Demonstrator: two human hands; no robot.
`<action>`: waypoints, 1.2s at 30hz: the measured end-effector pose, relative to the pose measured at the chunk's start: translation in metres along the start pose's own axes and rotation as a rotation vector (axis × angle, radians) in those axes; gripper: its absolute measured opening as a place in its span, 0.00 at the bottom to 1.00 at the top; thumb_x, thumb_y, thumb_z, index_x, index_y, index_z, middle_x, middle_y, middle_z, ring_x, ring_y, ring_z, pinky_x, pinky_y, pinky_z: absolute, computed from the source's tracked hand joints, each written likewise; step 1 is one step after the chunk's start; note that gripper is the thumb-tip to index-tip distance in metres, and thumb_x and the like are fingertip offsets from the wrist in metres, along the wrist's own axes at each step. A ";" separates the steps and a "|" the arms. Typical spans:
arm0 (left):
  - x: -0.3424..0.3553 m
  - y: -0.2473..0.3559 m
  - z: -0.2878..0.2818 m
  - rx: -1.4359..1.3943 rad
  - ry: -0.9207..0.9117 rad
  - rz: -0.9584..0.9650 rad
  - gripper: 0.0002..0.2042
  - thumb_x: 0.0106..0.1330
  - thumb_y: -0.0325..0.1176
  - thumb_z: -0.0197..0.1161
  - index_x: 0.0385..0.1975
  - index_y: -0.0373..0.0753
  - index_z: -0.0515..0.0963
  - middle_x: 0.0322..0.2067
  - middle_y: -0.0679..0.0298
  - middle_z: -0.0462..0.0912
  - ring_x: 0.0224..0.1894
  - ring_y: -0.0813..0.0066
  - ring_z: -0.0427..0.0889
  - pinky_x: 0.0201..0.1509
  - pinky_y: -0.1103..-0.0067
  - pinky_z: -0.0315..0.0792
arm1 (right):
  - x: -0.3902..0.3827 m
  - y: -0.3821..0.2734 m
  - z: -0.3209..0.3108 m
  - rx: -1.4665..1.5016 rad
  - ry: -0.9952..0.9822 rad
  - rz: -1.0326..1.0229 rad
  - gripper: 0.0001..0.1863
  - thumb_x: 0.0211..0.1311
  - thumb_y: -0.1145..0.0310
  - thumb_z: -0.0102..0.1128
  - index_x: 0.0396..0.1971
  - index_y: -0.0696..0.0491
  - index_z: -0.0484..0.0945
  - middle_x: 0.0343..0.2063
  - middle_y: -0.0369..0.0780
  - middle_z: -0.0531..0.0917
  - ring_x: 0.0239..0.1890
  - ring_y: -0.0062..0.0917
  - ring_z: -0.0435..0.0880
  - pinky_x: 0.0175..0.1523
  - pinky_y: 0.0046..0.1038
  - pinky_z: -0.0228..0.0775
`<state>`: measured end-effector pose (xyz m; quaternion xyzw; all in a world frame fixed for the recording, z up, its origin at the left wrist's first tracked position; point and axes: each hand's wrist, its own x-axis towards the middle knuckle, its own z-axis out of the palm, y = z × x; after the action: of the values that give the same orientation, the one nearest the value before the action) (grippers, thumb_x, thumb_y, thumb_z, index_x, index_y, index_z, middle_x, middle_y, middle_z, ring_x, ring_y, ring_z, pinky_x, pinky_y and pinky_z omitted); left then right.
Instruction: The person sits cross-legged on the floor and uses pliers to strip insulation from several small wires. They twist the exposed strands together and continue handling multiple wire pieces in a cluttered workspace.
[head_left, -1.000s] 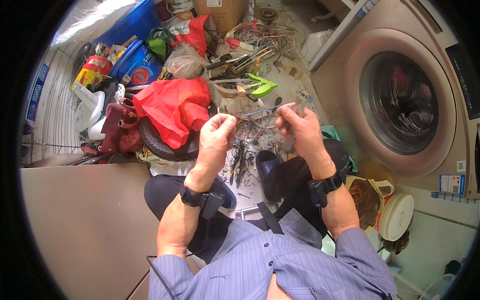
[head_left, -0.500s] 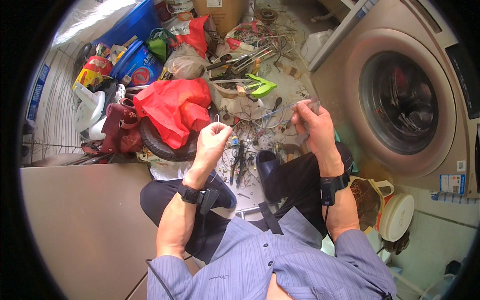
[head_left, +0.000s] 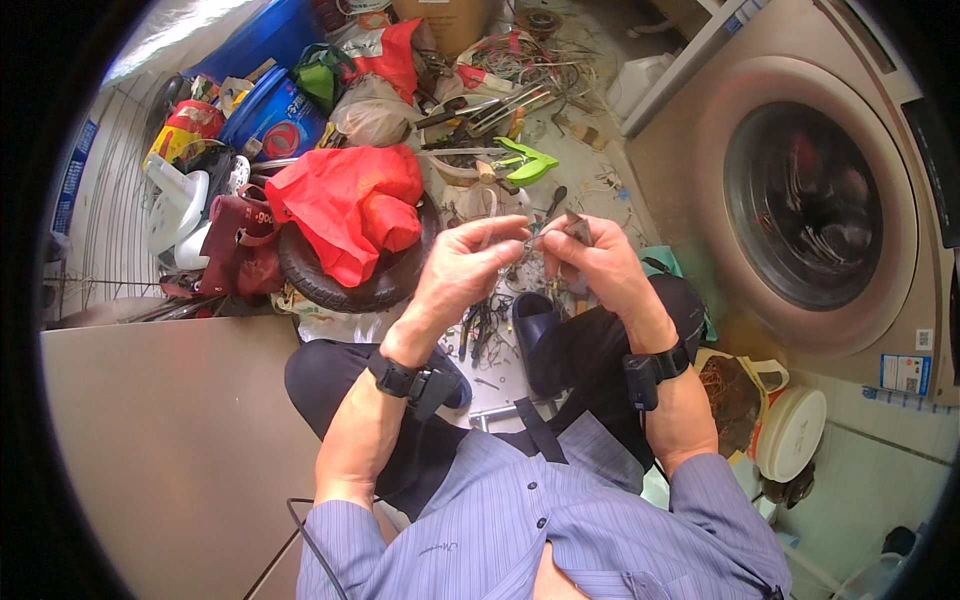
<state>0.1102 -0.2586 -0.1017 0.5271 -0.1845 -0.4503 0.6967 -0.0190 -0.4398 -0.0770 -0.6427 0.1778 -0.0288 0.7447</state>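
Note:
Both of my hands are close together above the littered floor. My right hand is closed around a flat, grey, pointed metal blade, which pokes up between thumb and fingers. A thin wire shows at its fingertips, and I cannot make out its full length. Just to the left, my left hand has its fingers stretched toward that wire, thumb and forefinger apart. Whether its fingertips touch the wire is unclear. Black straps with small boxes circle both wrists.
Left of the hands, a red bag lies over a black tire. Green-handled clippers, tools and wire scraps litter the floor ahead. A washing machine stands at right, a grey panel at left, and a white-lidded bucket lower right.
My hands were wide apart with a wire stretched between them, the left pinched on its end. Now they have come together, and the left fingers have spread beside the right fingertips.

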 end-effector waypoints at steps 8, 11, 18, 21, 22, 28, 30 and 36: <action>-0.001 -0.009 -0.003 0.185 -0.059 -0.143 0.10 0.73 0.36 0.64 0.43 0.37 0.84 0.28 0.72 0.83 0.21 0.93 0.67 0.23 0.88 0.59 | 0.000 -0.003 -0.016 0.343 0.137 -0.076 0.07 0.71 0.70 0.59 0.34 0.58 0.80 0.20 0.33 0.76 0.23 0.19 0.74 0.30 0.23 0.63; -0.005 -0.010 -0.011 0.072 -0.067 -0.214 0.09 0.73 0.36 0.63 0.42 0.37 0.84 0.27 0.72 0.82 0.19 0.91 0.65 0.22 0.88 0.57 | -0.002 -0.001 -0.026 0.293 0.192 -0.056 0.09 0.71 0.66 0.60 0.34 0.56 0.82 0.21 0.33 0.79 0.22 0.17 0.74 0.28 0.21 0.63; -0.003 -0.004 -0.015 0.050 -0.083 -0.162 0.10 0.73 0.37 0.64 0.40 0.37 0.83 0.21 0.77 0.73 0.19 0.92 0.63 0.22 0.89 0.56 | 0.002 0.005 -0.013 -0.729 0.459 -0.477 0.12 0.68 0.72 0.63 0.50 0.55 0.83 0.43 0.41 0.85 0.40 0.30 0.85 0.48 0.27 0.77; -0.003 -0.003 -0.009 0.121 -0.062 -0.177 0.10 0.73 0.38 0.64 0.40 0.37 0.83 0.22 0.78 0.73 0.21 0.92 0.64 0.24 0.89 0.57 | -0.002 -0.002 -0.008 -0.659 0.371 -0.567 0.16 0.63 0.78 0.65 0.51 0.54 0.83 0.51 0.41 0.82 0.44 0.27 0.84 0.50 0.26 0.76; -0.003 -0.002 -0.007 0.134 -0.063 -0.183 0.10 0.73 0.38 0.64 0.40 0.37 0.83 0.22 0.78 0.73 0.21 0.92 0.64 0.24 0.89 0.57 | -0.003 -0.005 -0.006 -0.647 0.314 -0.559 0.16 0.63 0.78 0.65 0.51 0.54 0.83 0.51 0.40 0.83 0.44 0.26 0.83 0.49 0.26 0.76; -0.007 0.002 -0.003 0.144 -0.103 -0.181 0.10 0.73 0.39 0.64 0.42 0.37 0.83 0.23 0.78 0.74 0.22 0.93 0.66 0.24 0.90 0.58 | -0.001 -0.003 0.007 -0.598 0.059 -0.423 0.12 0.62 0.78 0.67 0.45 0.56 0.84 0.38 0.40 0.86 0.40 0.26 0.84 0.46 0.26 0.76; -0.009 0.004 -0.003 0.115 -0.109 -0.188 0.10 0.74 0.38 0.64 0.43 0.37 0.82 0.24 0.78 0.75 0.22 0.93 0.66 0.24 0.90 0.58 | -0.002 -0.001 0.008 -0.499 0.039 -0.186 0.10 0.64 0.78 0.65 0.44 0.57 0.85 0.31 0.35 0.86 0.34 0.15 0.79 0.41 0.21 0.74; -0.013 0.004 0.000 -0.011 -0.115 -0.232 0.10 0.74 0.37 0.62 0.45 0.37 0.83 0.25 0.76 0.77 0.20 0.93 0.66 0.22 0.90 0.57 | -0.004 -0.003 0.005 -0.419 0.218 -0.263 0.06 0.67 0.72 0.64 0.36 0.59 0.84 0.24 0.34 0.81 0.29 0.14 0.77 0.35 0.21 0.69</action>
<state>0.1051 -0.2479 -0.0950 0.5143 -0.1594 -0.5585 0.6310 -0.0205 -0.4346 -0.0728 -0.7934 0.1739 -0.1570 0.5618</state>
